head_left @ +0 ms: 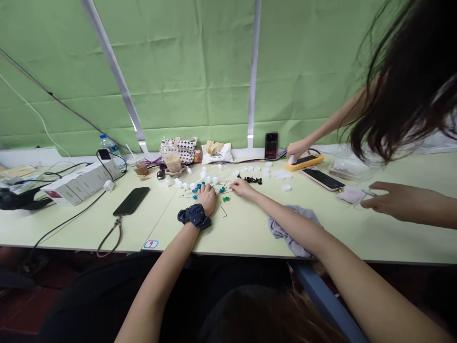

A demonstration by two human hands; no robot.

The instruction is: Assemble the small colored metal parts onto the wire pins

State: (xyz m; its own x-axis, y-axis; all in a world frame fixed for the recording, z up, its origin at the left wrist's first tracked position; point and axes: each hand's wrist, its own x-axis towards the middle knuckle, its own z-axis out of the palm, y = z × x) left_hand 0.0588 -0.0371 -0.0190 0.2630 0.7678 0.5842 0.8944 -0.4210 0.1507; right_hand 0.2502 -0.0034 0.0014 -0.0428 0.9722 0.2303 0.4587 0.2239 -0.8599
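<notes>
My left hand (207,198), with a dark blue scrunchie (194,216) at its wrist, lies over a small pile of blue pieces (196,190). Its fingers point away from me, slightly apart, and cover part of the pile. To the right, my right hand (243,188) has its fingertips pressed together; whatever they hold is too small to make out. Just beyond it lie several black screw-like pieces (253,180). A few green pieces (226,199) and a thin L-shaped hex key (224,212) are on the table between and below my hands.
White round caps (280,175) are scattered behind my hands. A grey cloth (296,228) lies under my right forearm. At right, a co-worker's hands (300,146) work near a yellow meter (304,163) and a phone (323,179). Another phone (131,201) and white boxes (84,183) sit left.
</notes>
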